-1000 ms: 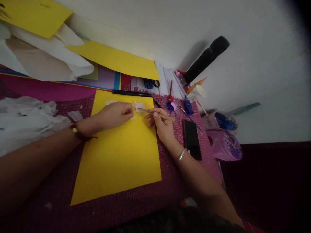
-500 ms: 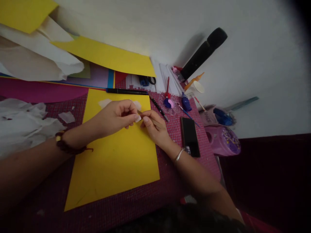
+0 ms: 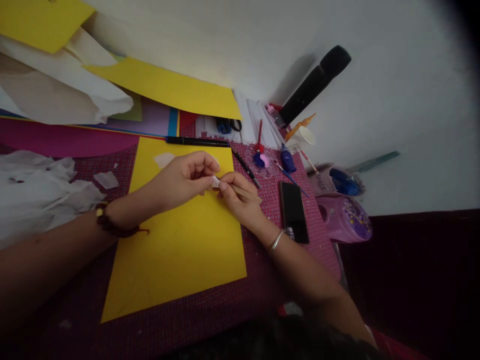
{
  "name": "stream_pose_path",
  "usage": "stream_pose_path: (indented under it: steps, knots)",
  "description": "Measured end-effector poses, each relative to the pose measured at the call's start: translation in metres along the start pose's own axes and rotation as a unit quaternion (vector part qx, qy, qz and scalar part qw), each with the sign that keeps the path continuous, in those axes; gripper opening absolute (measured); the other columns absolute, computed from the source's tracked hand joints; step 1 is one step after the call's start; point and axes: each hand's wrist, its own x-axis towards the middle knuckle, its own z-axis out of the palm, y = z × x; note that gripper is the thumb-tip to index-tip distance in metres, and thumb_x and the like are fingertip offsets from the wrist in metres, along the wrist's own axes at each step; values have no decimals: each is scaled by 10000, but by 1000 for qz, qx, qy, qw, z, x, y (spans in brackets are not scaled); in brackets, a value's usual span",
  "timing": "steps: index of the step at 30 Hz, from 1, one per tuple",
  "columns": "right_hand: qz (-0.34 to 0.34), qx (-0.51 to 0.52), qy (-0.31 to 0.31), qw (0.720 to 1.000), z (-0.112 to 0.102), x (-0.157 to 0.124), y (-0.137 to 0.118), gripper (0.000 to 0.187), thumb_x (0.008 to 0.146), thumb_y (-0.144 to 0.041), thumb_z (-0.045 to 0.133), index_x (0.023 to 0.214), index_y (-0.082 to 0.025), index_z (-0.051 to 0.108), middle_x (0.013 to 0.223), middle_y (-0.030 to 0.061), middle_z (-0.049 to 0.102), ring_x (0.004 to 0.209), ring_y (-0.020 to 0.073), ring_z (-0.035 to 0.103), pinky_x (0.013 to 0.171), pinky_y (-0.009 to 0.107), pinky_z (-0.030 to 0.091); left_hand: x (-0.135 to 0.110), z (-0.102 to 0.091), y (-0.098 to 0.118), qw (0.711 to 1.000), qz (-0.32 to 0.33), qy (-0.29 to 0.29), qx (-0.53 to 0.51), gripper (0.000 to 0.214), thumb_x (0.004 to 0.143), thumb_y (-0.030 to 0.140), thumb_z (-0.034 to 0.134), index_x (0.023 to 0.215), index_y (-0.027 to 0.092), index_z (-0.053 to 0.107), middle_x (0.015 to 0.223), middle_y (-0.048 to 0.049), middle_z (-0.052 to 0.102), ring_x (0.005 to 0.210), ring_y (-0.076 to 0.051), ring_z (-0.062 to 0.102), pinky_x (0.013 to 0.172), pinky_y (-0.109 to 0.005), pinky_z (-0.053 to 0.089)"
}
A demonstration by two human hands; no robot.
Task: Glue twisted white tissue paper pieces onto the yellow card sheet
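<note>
A small white piece of thin paper [image 3: 215,182] sits between my two hands above a yellow sheet [image 3: 176,255]. My left hand [image 3: 193,172] is closed, pinching this paper between thumb and fingertips. Close beside it, my right hand [image 3: 240,197] is closed too, its thumb tip touching the paper. A slim tan stick [image 3: 245,192] seems to lie in the right hand's fingers, mostly hidden by them. Another pale paper piece [image 3: 164,160] rests on the yellow sheet near its top edge, behind my left wrist.
Crumpled white tissue [image 3: 37,185] and a torn scrap [image 3: 106,180] lie left. A black marker [image 3: 197,142], a black pen [image 3: 245,167], a paint palette [image 3: 268,162], a blue bottle [image 3: 288,159] and a phone [image 3: 294,212] surround the sheet's top and right.
The left hand has shifted slightly right, and the fingertips of both hands have closed in on the small white paper. My view has moved a little.
</note>
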Motion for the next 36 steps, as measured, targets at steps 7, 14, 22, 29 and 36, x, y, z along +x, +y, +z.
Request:
stream_pose_path:
  steps: [7,14,22,29,36]
  knots:
    - [-10,-12,21,1000,-1,-1,1,319,1015,-544,546,866,-263,574,710,-29,588,611,128,509,573,297,401,2,-6,-11,997,-27,6,-68,229,764,360,608,930,203,590,792,-26,625,634,-150,582,588,-271,451]
    - [-36,-17,13,999,0,0,3,350,1017,-548,543,863,-236,580,721,-28,591,621,116,507,578,281,403,0,-5,-8,999,-35,-31,-20,221,748,391,669,711,187,594,615,21,521,537,-98,451,508,-218,335]
    - [-25,-18,19,999,0,0,6,311,1012,-521,557,877,-242,576,694,-37,577,588,114,490,558,281,382,0,-5,-11,982,-133,-25,-134,280,781,441,668,879,187,607,728,-24,621,559,-125,531,464,-219,347]
    - [-30,-37,16,999,1,1,6,261,991,-457,578,853,-236,581,749,-21,597,658,121,526,619,292,425,-3,-4,-7,994,-74,-48,-68,218,762,374,663,705,196,549,578,36,493,504,-91,422,491,-216,305]
    - [-40,-9,41,998,0,1,2,298,969,-534,602,935,-238,600,784,-18,613,671,129,551,629,292,446,-2,3,-9,999,-9,-6,-44,253,764,384,669,654,186,555,649,21,553,580,-94,469,563,-213,378]
